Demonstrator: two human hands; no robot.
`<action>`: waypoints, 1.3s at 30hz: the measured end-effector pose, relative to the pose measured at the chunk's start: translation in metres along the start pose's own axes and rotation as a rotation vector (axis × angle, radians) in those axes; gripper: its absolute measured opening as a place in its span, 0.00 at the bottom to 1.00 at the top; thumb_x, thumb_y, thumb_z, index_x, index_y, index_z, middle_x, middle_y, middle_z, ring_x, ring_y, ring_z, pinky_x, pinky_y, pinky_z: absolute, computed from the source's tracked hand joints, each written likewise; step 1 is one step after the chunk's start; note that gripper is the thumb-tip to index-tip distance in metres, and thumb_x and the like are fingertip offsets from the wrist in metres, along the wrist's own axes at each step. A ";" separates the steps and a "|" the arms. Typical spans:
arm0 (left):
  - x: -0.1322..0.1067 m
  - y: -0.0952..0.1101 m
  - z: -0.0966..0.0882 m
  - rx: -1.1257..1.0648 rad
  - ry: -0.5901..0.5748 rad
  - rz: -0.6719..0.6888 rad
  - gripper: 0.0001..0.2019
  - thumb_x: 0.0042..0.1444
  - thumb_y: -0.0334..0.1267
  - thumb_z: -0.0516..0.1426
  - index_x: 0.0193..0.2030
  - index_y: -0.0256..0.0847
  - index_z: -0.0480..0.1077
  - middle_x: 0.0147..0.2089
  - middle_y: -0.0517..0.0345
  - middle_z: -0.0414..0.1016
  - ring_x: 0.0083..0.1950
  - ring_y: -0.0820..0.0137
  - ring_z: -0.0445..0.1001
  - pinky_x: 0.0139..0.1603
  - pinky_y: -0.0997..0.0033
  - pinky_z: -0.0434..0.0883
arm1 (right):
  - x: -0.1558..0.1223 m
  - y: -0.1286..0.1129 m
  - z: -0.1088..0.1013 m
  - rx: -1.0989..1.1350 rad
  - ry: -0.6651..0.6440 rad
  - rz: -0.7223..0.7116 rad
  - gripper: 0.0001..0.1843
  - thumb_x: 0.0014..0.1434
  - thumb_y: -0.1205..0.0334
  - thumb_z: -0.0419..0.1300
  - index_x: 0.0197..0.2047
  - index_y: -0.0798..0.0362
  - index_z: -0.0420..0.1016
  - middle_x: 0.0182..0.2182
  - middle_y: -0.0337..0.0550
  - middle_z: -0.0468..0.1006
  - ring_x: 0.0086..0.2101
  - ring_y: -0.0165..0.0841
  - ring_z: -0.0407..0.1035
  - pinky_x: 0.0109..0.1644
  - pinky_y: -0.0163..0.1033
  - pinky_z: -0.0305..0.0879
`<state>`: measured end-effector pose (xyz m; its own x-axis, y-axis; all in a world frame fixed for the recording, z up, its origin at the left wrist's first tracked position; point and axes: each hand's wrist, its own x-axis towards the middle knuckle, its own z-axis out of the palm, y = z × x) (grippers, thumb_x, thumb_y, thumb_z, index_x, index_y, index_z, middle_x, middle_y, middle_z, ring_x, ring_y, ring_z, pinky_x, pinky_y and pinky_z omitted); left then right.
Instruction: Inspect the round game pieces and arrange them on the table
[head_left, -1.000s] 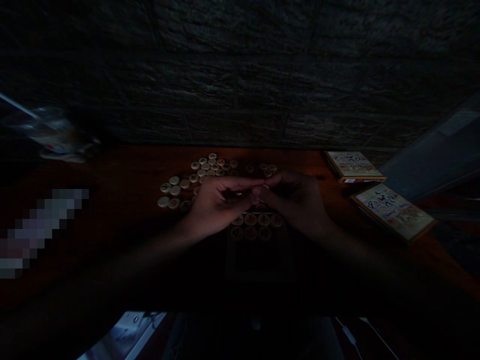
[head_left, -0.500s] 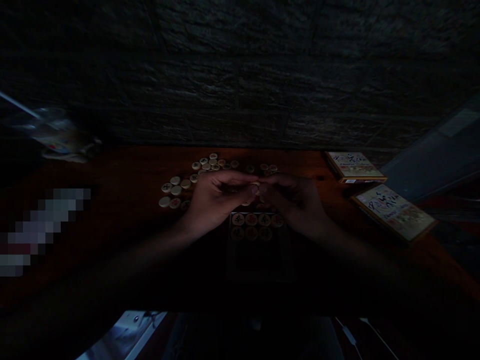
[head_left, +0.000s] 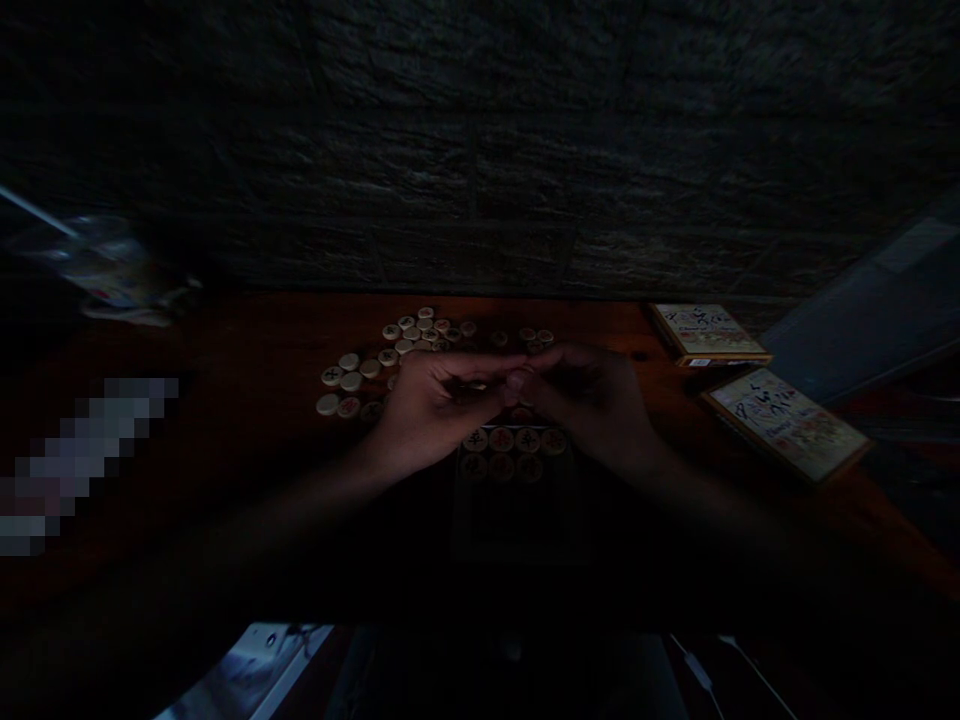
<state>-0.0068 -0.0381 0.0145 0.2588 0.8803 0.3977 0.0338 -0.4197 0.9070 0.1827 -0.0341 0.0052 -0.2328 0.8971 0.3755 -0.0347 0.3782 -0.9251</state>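
Observation:
My left hand (head_left: pixel 439 400) and my right hand (head_left: pixel 596 400) meet fingertip to fingertip above the table. Their thumbs and forefingers are pinched on a Chinese chess piece, which the fingertips now almost wholly cover. Just below the hands is a shallow tray (head_left: pixel 517 525) in deep shadow. Round Chinese chess pieces (head_left: pixel 501 440) with red and black characters lie in two rows at its far end. More loose pieces (head_left: pixel 405 347) are scattered behind and left of my left hand. A few others (head_left: pixel 528 336) sit beyond my right hand.
Two Chinese chess boxes (head_left: pixel 709 332) lie at the right on the wooden table (head_left: pixel 247 400). A plastic cup with a straw (head_left: pixel 112 265) stands at the far left. A stone-textured wall (head_left: pixel 480 180) rises behind the table. White cables (head_left: pixel 701 672) show below its front edge.
My fingertips have closed further over the piece, which showed between the thumbs before. Both hands stay in nearly the same place; the rows in the tray look unchanged.

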 end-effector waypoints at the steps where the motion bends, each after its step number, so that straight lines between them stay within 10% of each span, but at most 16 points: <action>1: 0.000 0.000 0.000 -0.003 -0.020 0.009 0.15 0.55 0.29 0.69 0.50 0.42 0.83 0.46 0.54 0.87 0.45 0.65 0.87 0.48 0.71 0.83 | 0.000 0.000 0.000 0.004 0.005 0.009 0.08 0.56 0.58 0.75 0.36 0.51 0.84 0.30 0.38 0.86 0.30 0.30 0.80 0.34 0.33 0.77; 39: 0.002 -0.002 -0.004 -0.025 0.048 -0.075 0.17 0.51 0.35 0.73 0.49 0.43 0.84 0.46 0.54 0.87 0.45 0.61 0.87 0.47 0.66 0.84 | 0.000 0.000 -0.001 0.007 -0.042 0.028 0.13 0.57 0.58 0.74 0.45 0.48 0.85 0.36 0.40 0.87 0.33 0.32 0.81 0.36 0.36 0.79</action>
<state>-0.0097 -0.0342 0.0140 0.2096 0.9189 0.3343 0.0269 -0.3472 0.9374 0.1833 -0.0341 0.0051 -0.2745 0.8970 0.3465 -0.0338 0.3511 -0.9357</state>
